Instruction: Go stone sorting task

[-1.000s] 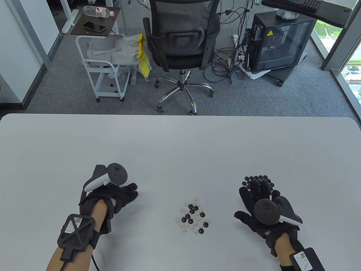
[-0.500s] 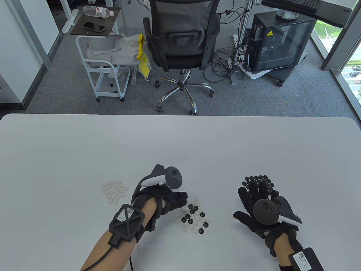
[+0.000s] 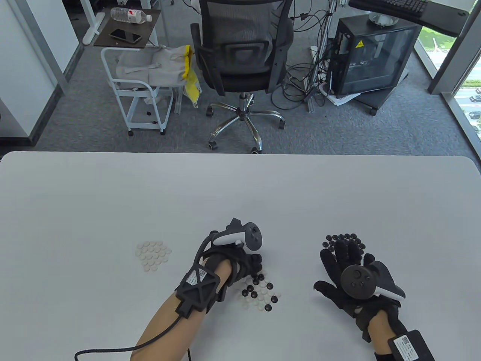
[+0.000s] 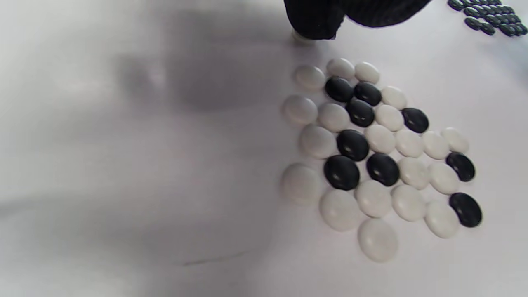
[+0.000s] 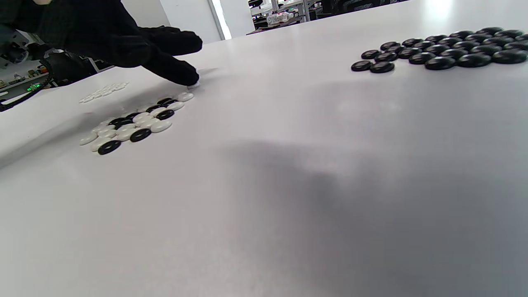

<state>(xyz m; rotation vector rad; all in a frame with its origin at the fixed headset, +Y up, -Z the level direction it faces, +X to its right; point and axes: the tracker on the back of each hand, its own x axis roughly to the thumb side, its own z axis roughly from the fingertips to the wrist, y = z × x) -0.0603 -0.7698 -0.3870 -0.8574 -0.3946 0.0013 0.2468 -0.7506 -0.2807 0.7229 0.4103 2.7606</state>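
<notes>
Left hand (image 3: pixel 240 263) lowered at far-left edge of mixed pile (image 3: pixel 259 291); one fingertip (image 4: pixel 314 24) pressed on white stone (image 4: pixel 300 37) set just apart from the rest; pinch not shown, grip cannot be told. Right hand (image 3: pixel 347 269) laid flat, fingers spread, nothing held, black group (image 3: pixel 344 240) just beyond fingertips. White group (image 3: pixel 152 255) well left of left hand. Step judged: white stone being picked. Next move: stone to be slid or pinched clear without neighbours being disturbed, then carried left to white group.
</notes>
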